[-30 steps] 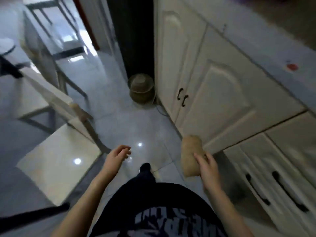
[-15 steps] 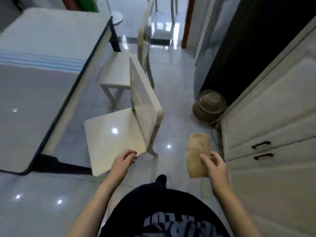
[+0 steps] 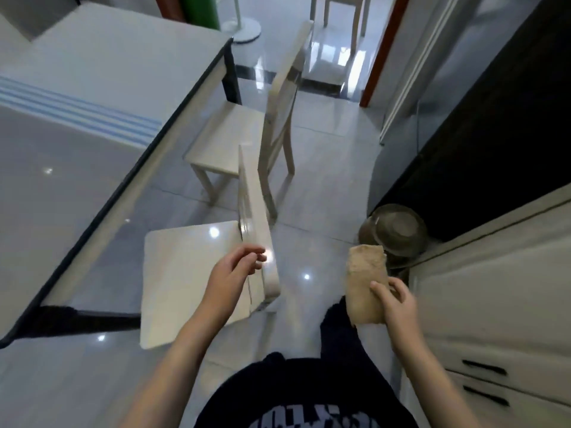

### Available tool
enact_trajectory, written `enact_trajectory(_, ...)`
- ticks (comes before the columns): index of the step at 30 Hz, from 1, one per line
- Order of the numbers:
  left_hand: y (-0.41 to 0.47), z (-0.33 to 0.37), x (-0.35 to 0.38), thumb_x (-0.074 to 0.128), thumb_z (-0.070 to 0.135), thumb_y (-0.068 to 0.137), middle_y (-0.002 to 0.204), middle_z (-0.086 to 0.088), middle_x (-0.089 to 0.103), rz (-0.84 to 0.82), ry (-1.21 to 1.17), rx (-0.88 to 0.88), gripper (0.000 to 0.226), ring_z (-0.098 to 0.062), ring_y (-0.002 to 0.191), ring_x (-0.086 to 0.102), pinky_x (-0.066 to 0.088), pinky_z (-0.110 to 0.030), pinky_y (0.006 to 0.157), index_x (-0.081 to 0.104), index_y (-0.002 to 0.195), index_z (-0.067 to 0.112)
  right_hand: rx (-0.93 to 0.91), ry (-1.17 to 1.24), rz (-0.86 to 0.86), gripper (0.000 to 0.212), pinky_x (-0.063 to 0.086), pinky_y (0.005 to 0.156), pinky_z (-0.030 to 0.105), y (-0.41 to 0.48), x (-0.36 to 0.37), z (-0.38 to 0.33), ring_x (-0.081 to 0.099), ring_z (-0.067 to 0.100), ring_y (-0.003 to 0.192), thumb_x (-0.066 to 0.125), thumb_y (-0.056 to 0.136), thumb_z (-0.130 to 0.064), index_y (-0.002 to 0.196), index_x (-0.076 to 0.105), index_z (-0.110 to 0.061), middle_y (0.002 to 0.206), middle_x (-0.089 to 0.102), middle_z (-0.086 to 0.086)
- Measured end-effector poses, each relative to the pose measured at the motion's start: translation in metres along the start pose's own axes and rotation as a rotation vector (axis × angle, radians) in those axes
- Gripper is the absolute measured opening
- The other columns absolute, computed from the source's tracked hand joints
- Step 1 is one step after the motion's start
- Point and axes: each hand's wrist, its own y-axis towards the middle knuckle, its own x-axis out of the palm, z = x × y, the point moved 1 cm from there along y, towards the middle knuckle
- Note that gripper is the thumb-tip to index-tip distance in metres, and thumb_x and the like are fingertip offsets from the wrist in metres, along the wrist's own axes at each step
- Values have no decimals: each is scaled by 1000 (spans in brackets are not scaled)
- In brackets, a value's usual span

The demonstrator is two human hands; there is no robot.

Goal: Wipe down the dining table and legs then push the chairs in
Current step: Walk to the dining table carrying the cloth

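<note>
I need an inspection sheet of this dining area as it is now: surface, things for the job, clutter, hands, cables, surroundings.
Surface: dining table, glossy top with a dark edge and a blue-striped band.
Job's things: tan cloth; near chair and far chair both stand out from the table, not pushed in.
Clutter: round metal pot on the floor by the cabinets.
Hands: left hand at the near chair's backrest, fingers curled, grip unclear; right hand holds the cloth.
Cables: nothing seen.
Surroundings: white cabinets on the right, dark appliance, glossy tiled floor, fan base.
</note>
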Motion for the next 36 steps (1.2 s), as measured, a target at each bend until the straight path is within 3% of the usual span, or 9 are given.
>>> enact_trajectory(4,52,38,71,47,24,88,93,-8,71,-25,-36,78,26,-16,84,66,52,-24,77,67,100,11,11,-18,-46,4,48,63,32,73,-30,-29,60,22,78,63,90,-11,93,63,-8,87,66,11)
enact_trajectory(11,134,15,166,51,21,89,88,-7,67,-7,-18,-150,16,-15,79,60,48,-21,71,65,92,17,-10,-123,-55,3,44,68,34,185,-75,-83,58,19,76,66,88,-16,87,65,-13,82,66,7)
enact_trajectory(14,162,4,172,46,9,97,89,-9,68,39,14,-247,22,-20,80,60,48,-29,73,66,92,16,20,-117,-53,3,43,64,32,224,-78,-98,57,18,74,65,89,-12,89,64,-10,82,65,7)
enact_trajectory(19,230,4,159,50,24,88,87,-5,69,135,27,-314,20,-19,78,61,47,-30,73,67,92,15,35,-133,-85,10,41,64,31,299,-49,-123,55,18,75,63,90,-9,93,65,0,82,63,10)
enact_trajectory(22,289,1,153,47,11,96,86,-6,68,159,44,-353,20,-20,77,60,46,-31,74,67,91,13,9,-188,-134,10,42,61,26,354,-12,-143,54,16,71,64,89,-9,90,63,0,79,62,9)
enact_trajectory(28,429,40,146,47,9,96,85,-4,66,65,71,-352,20,-15,74,57,44,-24,70,64,87,16,16,-194,-128,15,45,64,27,454,50,-206,57,17,77,65,89,-11,95,63,2,84,65,11)
enact_trajectory(31,495,71,151,51,25,86,83,-3,68,2,75,-325,15,-14,72,58,44,-24,68,65,83,18,6,-176,-89,11,46,59,20,493,64,-245,58,17,74,64,90,-8,93,64,2,83,67,13)
enact_trajectory(33,536,92,159,49,32,78,82,-3,68,-44,86,-310,22,-13,72,59,44,-23,69,65,83,18,11,-168,-54,10,47,63,27,520,66,-266,60,18,75,64,90,-9,92,64,1,85,68,15)
enact_trajectory(36,598,119,184,50,30,82,83,-3,68,-144,117,-281,19,-10,71,59,45,-19,67,64,84,17,16,-157,18,9,45,66,33,565,58,-293,60,20,77,64,90,-12,91,65,-3,86,68,15)
